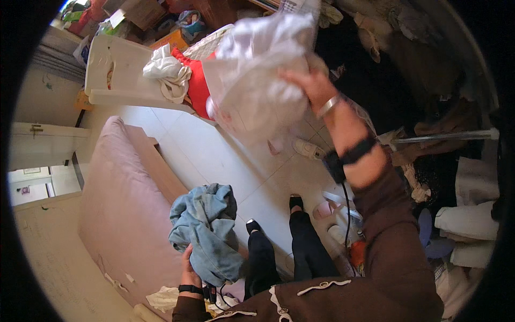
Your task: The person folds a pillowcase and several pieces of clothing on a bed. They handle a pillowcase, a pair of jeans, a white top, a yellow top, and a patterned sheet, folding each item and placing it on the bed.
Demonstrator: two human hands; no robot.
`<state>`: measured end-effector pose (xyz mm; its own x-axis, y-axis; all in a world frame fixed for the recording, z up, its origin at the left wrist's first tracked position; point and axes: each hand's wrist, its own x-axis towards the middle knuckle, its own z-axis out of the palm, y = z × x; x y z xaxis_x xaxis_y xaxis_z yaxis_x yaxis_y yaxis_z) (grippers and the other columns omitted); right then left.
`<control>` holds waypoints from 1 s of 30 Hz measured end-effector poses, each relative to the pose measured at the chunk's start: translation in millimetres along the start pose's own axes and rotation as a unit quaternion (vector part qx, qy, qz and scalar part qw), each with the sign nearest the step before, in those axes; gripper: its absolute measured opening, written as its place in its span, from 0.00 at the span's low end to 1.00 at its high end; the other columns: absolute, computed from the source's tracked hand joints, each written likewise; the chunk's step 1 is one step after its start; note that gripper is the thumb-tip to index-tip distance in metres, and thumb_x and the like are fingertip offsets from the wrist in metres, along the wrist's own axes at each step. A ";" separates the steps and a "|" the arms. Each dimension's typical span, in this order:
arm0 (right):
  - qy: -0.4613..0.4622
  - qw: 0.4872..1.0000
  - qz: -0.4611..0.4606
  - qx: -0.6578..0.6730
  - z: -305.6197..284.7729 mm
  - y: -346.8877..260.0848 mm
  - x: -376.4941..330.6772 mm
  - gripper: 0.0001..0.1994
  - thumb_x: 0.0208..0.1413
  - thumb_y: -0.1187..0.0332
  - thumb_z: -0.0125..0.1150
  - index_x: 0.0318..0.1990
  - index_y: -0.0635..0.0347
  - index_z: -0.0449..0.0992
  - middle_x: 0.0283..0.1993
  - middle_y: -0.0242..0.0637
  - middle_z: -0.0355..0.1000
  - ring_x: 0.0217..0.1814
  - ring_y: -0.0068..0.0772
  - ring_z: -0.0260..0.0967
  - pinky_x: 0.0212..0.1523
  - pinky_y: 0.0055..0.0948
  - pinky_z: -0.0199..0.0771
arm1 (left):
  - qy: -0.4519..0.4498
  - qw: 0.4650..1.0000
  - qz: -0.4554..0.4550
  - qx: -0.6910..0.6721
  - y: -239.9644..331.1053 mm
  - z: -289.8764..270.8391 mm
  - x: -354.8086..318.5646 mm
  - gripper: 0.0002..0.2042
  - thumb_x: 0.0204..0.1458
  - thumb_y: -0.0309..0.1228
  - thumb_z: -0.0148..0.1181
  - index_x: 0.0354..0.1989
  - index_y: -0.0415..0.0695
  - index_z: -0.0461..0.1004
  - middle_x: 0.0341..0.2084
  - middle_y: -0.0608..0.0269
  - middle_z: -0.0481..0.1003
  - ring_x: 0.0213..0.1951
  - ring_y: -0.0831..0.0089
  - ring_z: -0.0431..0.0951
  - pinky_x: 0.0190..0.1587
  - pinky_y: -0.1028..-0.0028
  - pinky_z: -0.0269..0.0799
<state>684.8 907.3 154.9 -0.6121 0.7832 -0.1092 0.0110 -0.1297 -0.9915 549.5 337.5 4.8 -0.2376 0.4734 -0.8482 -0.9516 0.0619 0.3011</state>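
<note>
Head cam, only view btw. L hand (189,271) was cupped under a bunched-up blue denim garment (209,233), low in front of the body and just beside the pink padded slab (123,198). Prob. supported from below bc loose cloth like that sags, imo. Most of the fingers were behind the fabric, so can't tell how tight the grip was.

R hand (312,86) was raised, arm stretched fwd, fingers closed on the R side of a big white bundle (263,86). My guess: held well out bc it's bulky and would've been in the way closer in. It was all motion-blurred tho. Parts looked sheer, so maybe a bag w/ cloth in it, maybe just thin fabric, can't say.

Other containers: cardboard box (142,13) at the back, contents n/a from this angle. Orange box (170,41) nearby, couldn't see inside that either. White cloth (170,72) lay half over the edge of a cream panel (126,75), prob. just draped there, w/ smth red (199,88) right beside it.
</note>
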 end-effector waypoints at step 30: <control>0.487 0.750 0.444 -0.048 -299.5 354.9 -497.2 0.26 0.59 0.46 0.60 0.56 0.52 0.68 0.43 0.32 0.71 0.35 0.29 0.74 0.30 0.28 0.72 | 0.056 0.970 -0.043 0.231 -6.7 -37.5 -20.6 0.36 0.57 0.56 0.55 0.68 0.47 0.63 0.64 0.60 0.68 0.64 0.59 0.67 0.66 0.59 0.62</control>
<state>1229.9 654.0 -163.8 0.5386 0.4927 -0.6835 0.1589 -0.8561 -0.4919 553.4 294.4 3.9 -0.2051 0.3516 -0.9134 -0.7857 0.4973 0.3679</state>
